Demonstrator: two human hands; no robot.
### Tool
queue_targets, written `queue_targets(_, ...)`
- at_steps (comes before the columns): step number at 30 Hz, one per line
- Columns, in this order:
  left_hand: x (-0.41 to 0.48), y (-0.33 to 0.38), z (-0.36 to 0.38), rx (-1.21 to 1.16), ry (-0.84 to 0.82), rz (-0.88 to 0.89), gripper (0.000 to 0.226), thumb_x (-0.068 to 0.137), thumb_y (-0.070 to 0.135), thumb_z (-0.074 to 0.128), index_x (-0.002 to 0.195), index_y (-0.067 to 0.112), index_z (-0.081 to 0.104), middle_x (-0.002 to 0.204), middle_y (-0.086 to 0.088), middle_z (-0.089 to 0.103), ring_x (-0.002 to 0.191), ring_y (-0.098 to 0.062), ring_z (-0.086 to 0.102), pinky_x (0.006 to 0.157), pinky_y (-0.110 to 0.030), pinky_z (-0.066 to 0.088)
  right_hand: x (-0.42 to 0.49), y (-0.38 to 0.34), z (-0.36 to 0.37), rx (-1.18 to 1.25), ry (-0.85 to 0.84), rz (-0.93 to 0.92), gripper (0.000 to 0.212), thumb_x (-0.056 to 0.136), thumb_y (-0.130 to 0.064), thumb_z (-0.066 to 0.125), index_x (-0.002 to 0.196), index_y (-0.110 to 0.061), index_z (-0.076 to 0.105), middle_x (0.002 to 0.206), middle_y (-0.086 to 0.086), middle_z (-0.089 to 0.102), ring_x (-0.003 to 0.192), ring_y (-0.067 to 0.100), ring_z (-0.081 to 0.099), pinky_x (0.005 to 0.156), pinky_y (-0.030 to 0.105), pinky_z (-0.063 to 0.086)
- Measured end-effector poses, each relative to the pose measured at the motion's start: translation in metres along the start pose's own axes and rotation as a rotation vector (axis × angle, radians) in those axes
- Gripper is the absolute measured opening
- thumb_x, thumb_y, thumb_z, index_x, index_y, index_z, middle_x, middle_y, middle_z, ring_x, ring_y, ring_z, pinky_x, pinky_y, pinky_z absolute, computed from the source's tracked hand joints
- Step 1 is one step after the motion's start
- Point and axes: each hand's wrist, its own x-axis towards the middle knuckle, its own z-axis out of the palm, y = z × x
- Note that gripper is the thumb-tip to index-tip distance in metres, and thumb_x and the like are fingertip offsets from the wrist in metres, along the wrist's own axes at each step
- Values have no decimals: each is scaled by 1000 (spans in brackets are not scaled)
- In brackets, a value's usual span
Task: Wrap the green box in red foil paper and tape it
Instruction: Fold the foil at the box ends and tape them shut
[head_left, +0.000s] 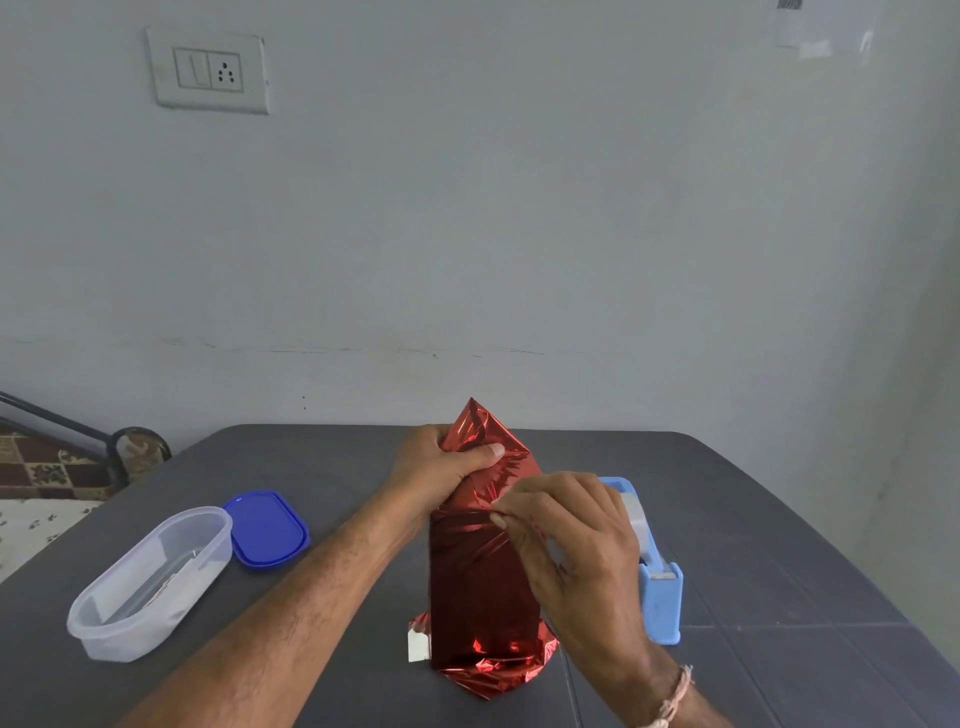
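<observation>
The box stands upright on the dark table (779, 519), fully covered in shiny red foil paper (478, 582); no green shows. My left hand (447, 462) grips the gathered foil at the top, thumb pressed across the folds, with a foil point sticking up above it. My right hand (561, 530) pinches something small at the foil's upper front face with thumb and forefinger; what it is cannot be made out. Loose foil flares out at the base near me. A light blue tape dispenser (660, 597) stands just right of the box, partly behind my right hand.
A clear oval plastic container (150, 582) lies at the left of the table, its blue lid (267, 527) beside it. A small white piece (418, 644) sits at the foil's lower left corner. A wall stands behind the table, bedding at the far left.
</observation>
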Motion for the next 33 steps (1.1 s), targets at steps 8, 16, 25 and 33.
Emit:
queue_targets(8, 7, -1, -4, 34, -26, -29, 27, 78, 21, 89, 97, 7, 77, 88, -9, 80, 78, -20, 78, 68, -29, 62, -9, 2, 4, 19, -35, -25, 8, 95, -26, 73, 92, -20, 77, 100, -14, 69, 94, 12, 64, 78, 35, 52)
queue_targets(16, 10, 5, -11, 54, -120, -75, 36, 74, 27, 91, 100, 8, 75, 85, -5, 80, 72, -14, 76, 60, -24, 57, -28, 4, 9, -12, -45, -33, 14, 97, -29, 68, 89, -21, 77, 105, -14, 69, 100, 11, 64, 76, 36, 53)
queue_targets(25, 13, 8, -25, 110, -256, -29, 54, 74, 52, 86, 113, 15, 73, 104, -7, 79, 100, -27, 75, 93, -40, 58, -27, 3, 10, -21, -72, 13, 16, 97, -33, 67, 90, -21, 75, 119, -11, 66, 117, 14, 59, 83, 34, 54)
queue_targets(33, 8, -16, -69, -199, -375, -116, 64, 77, 27, 80, 136, 8, 61, 124, -14, 71, 109, -24, 69, 88, -35, 57, -28, 6, 14, 99, -64, 89, 12, 96, -32, 66, 92, -23, 73, 131, -12, 63, 133, 17, 56, 92, 42, 56)
